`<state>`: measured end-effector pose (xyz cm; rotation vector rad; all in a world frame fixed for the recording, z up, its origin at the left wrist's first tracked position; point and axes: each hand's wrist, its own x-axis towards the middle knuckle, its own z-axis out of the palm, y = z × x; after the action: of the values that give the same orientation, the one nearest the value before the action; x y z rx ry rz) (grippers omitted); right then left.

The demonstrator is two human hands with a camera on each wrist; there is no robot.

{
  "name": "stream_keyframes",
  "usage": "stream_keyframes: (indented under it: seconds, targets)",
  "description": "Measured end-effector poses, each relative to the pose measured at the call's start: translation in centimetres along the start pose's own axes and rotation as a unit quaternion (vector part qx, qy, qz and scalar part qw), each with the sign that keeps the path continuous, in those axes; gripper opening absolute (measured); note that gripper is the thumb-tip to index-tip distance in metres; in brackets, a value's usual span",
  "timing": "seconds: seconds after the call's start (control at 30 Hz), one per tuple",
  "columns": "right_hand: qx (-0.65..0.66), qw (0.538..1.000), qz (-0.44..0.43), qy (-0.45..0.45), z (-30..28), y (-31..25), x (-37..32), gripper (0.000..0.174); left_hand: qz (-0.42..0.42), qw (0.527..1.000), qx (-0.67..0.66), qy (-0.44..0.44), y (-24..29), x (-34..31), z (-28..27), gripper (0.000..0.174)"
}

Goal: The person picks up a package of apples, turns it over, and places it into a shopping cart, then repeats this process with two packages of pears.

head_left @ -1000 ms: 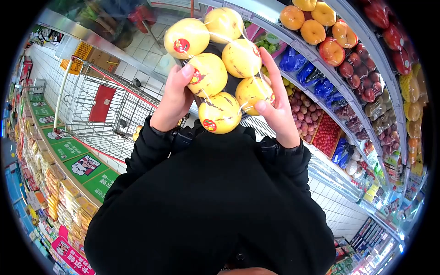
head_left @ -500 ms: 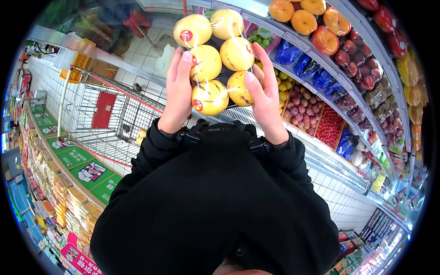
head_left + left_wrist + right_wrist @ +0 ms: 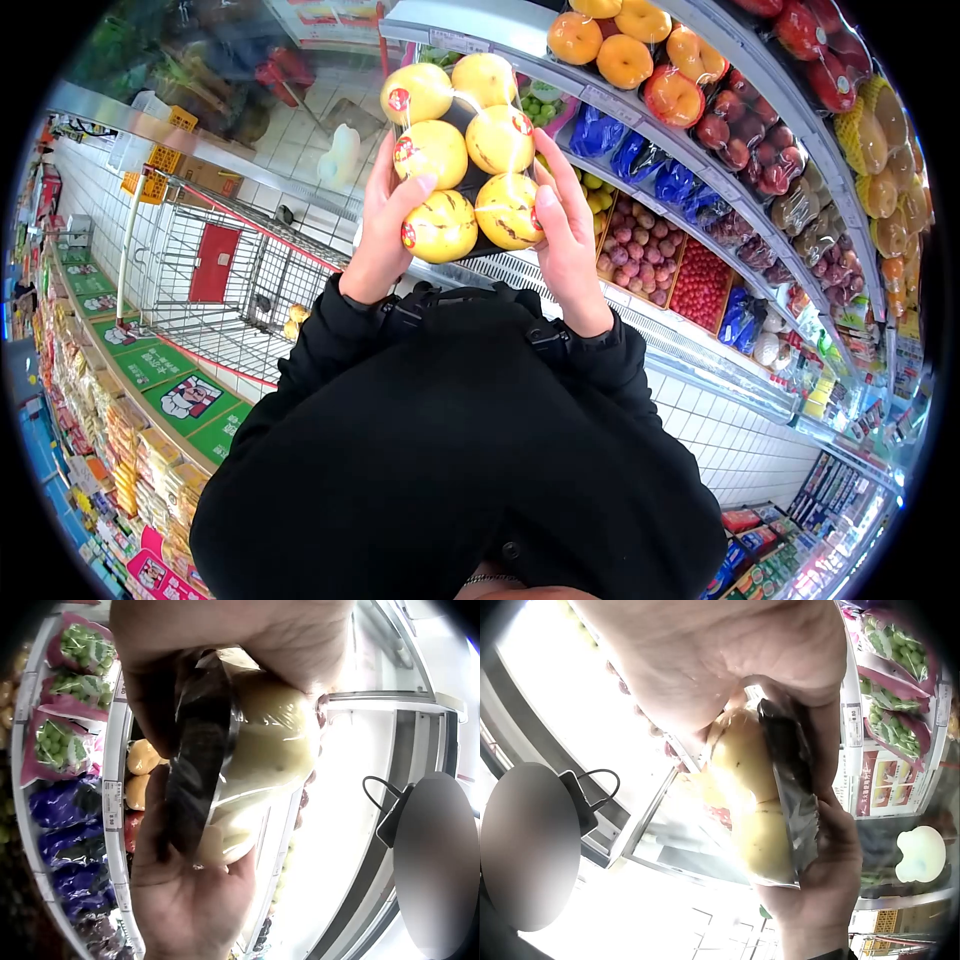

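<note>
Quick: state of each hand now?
Left hand: grips the wrapped tray of yellow fruit, left edge.
Right hand: grips the same tray, right edge.

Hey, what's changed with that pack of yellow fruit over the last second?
The wrapped pack of yellow fruit has been pushed out from the body toward the fruit shelves, so it looks smaller in the head view. The left hand has its thumb a little lower on the pack. Unchanged: the left hand and the right hand still grip its two sides, and the shopping cart stands where it was.
</note>
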<state>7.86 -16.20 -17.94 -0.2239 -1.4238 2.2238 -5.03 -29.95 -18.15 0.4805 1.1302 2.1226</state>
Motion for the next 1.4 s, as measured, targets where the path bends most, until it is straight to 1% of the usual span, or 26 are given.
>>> stream_keyframes:
  seconds: [0.1, 0.2, 0.23, 0.33, 0.37, 0.47, 0.5, 0.6, 0.63, 0.73, 0.77, 0.87, 0.9, 0.93, 1.0, 1.03, 1.13, 1.17, 1.2, 1.27, 1.3, 1.4]
  targets:
    - [-0.029, 0.999, -0.009, -0.009, -0.6, -0.1, -0.8, 0.058, -0.023, 0.999, -0.042, 0.008, -0.3, -0.1, 0.0, 0.061]
    - [-0.056, 0.997, -0.034, -0.037, -1.8, -0.2, -1.3, 0.061, 0.032, 0.999, -0.013, 0.005, -1.9, 0.1, -0.2, 0.065]
    - [-0.063, 0.996, -0.047, -0.033, -2.3, 0.0, -1.3, 0.064, 0.037, 0.999, -0.009, -0.001, -1.7, -0.1, 0.7, 0.076]
    - [0.035, 0.999, 0.019, -0.014, -3.3, -0.5, -1.6, 0.067, 0.081, 0.994, 0.067, -0.011, -2.3, -0.6, 1.5, 0.086]
    - [0.028, 0.999, 0.019, -0.014, -3.7, -0.6, -1.7, 0.07, 0.088, 0.993, 0.075, -0.026, -2.3, -0.5, 1.8, 0.094]
    - [0.014, 0.999, 0.027, -0.015, -4.5, -0.1, -2.3, 0.08, 0.086, 0.989, 0.107, -0.063, -2.5, -0.8, 2.1, 0.098]
    - [-0.015, 0.999, 0.035, -0.024, -4.6, -0.4, -2.5, 0.086, 0.071, 0.989, 0.109, -0.068, -2.6, -1.2, 2.4, 0.102]
    - [-0.071, 0.997, -0.017, -0.029, -5.0, 0.1, -2.7, 0.091, 0.076, 0.976, 0.18, -0.098, -3.6, -1.9, 2.3, 0.104]
    - [-0.068, 0.996, 0.008, -0.051, -5.6, -0.1, -2.8, 0.095, 0.077, 0.971, 0.2, -0.102, -3.7, -2.1, 2.4, 0.105]
    - [-0.077, 0.995, 0.01, -0.067, -7.1, 0.6, -3.1, 0.096, 0.098, 0.969, 0.212, -0.084, -4.9, -2.6, 3.2, 0.106]
    - [-0.059, 0.996, 0.024, -0.066, -7.4, 0.6, -3.2, 0.097, 0.108, 0.959, 0.246, -0.085, -5.1, -2.6, 3.3, 0.105]
    - [-0.07, 0.993, 0.05, -0.076, -8.5, 0.4, -3.1, 0.097, 0.043, 0.966, 0.253, -0.032, -4.7, -2.8, 4.5, 0.102]
    - [-0.071, 0.992, 0.066, -0.084, -8.8, 0.2, -3.1, 0.096, 0.017, 0.977, 0.21, -0.02, -4.0, -2.7, 4.9, 0.099]
    - [-0.075, 0.988, 0.083, -0.109, -9.1, 0.0, -3.0, 0.096, 0.024, 0.98, 0.196, -0.012, -4.0, -2.4, 4.2, 0.098]
    - [-0.078, 0.977, 0.116, -0.16, -9.6, -0.3, -2.9, 0.094, 0.051, 0.967, 0.249, 0.005, -3.9, -2.3, 3.5, 0.096]
    - [-0.081, 0.975, 0.131, -0.162, -9.7, -0.2, -2.8, 0.093, 0.071, 0.954, 0.291, -0.006, -4.2, -2.3, 3.0, 0.082]
    - [-0.099, 0.961, 0.159, -0.202, -10.5, 0.4, -2.2, 0.094, -0.062, 0.979, 0.193, -0.009, -3.0, -2.9, 1.2, 0.066]
    - [-0.088, 0.958, 0.171, -0.213, -10.4, 0.3, -1.9, 0.093, -0.043, 0.963, 0.265, 0.005, -3.1, -3.1, 0.9, 0.06]
    - [-0.093, 0.953, 0.175, -0.229, -10.5, 0.3, -1.4, 0.093, -0.063, 0.961, 0.27, 0.015, -3.1, -3.2, 0.9, 0.059]
    - [-0.099, 0.941, 0.193, -0.261, -10.7, 0.7, -0.9, 0.091, -0.11, 0.955, 0.273, 0.04, -2.7, -4.2, 1.2, 0.058]
    - [-0.107, 0.934, 0.194, -0.281, -10.8, 0.8, -0.5, 0.088, -0.129, 0.953, 0.269, 0.045, -2.2, -4.6, 1.4, 0.057]
    - [-0.031, 0.93, 0.234, -0.281, -10.2, 1.7, -0.2, 0.084, -0.142, 0.962, 0.229, 0.047, -2.5, -5.1, -0.8, 0.055]
